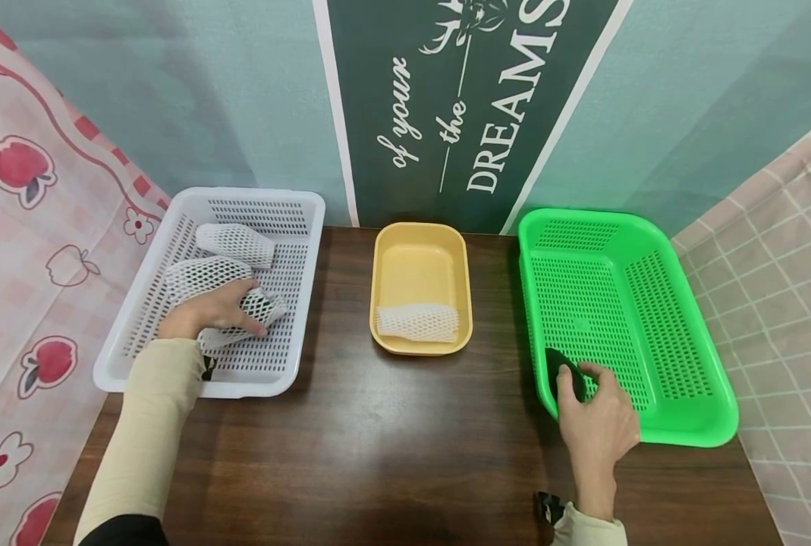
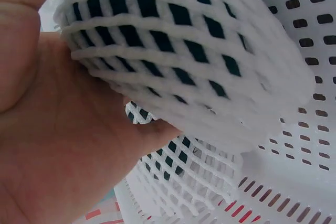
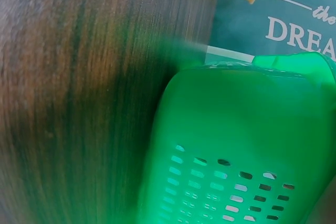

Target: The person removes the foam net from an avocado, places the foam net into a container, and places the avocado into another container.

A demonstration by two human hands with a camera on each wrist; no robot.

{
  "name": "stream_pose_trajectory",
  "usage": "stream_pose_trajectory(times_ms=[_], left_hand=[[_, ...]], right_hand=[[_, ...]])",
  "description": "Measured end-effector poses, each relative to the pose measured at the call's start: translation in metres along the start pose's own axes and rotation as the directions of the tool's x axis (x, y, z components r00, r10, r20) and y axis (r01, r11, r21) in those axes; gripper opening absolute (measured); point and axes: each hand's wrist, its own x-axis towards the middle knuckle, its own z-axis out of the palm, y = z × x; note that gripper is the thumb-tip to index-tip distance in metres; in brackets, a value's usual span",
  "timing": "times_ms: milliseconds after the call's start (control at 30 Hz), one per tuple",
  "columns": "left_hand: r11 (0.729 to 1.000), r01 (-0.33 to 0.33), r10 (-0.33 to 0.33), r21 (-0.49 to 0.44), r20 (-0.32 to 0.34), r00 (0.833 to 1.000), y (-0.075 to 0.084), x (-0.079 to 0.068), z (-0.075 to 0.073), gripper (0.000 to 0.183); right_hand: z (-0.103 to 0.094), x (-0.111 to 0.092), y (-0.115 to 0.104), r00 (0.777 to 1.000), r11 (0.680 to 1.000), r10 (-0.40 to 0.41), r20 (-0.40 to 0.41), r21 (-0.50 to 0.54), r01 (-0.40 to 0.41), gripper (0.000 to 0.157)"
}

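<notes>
In the head view my left hand [image 1: 217, 307] reaches into the white basket [image 1: 312, 258]. Thumb and fingers grip a dark oval fruit in a white foam net [image 1: 262, 305], whose dark green skin shows through the mesh close up in the left wrist view. Another netted dark fruit [image 2: 178, 169] lies behind it there. White foam nets [image 1: 234, 243] lie around that hand. At the near left corner of the green basket [image 1: 576, 296], my right hand [image 1: 599, 417] holds a bare dark oval fruit [image 1: 561, 371] between thumb and fingers, just inside the rim.
Between the baskets stands a yellow tray [image 1: 420, 277] with a limp white foam net [image 1: 419, 323] at its near end. Brown wooden tabletop [image 1: 385, 432] extends in front. A printed cloth [image 1: 282, 98] hangs behind, with patterned cloths on both sides.
</notes>
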Motion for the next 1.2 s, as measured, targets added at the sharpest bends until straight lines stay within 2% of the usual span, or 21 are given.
stream_pose_trajectory(times_ms=[167, 333, 667, 967, 1200], left_hand=[[1.0, -0.015, 0.015, -0.011, 0.007, 1.0, -0.0009, 0.0004, 0.0004, 0.101], [1.0, -0.012, 0.013, -0.029, 0.035, 0.999, -0.0024, 0.0024, 0.001, 0.108], [0.999, 0.011, -0.012, 0.03, 0.034, 0.999, -0.0008, 0.0017, -0.0001, 0.107], [0.999, 0.03, -0.03, 0.046, -0.004, 1.0, -0.0004, 0.0009, -0.001, 0.1], [0.999, 0.002, 0.0, 0.05, -0.027, 1.0, 0.0003, 0.0001, -0.0021, 0.097]], right_hand=[[0.001, -0.0007, 0.0015, 1.0, 1.0, -0.004, -0.009, 0.005, 0.004, 0.033], [0.0015, 0.0001, 0.0022, 1.0, 1.0, -0.012, -0.02, 0.004, 0.012, 0.031], [0.0024, -0.0002, 0.0036, 0.999, 1.0, -0.018, -0.033, 0.012, 0.018, 0.03], [0.0025, -0.001, 0.0042, 1.0, 1.0, -0.015, -0.017, 0.023, 0.016, 0.031], [0.0024, -0.0008, 0.005, 0.999, 0.999, -0.023, -0.025, 0.022, 0.023, 0.031]])
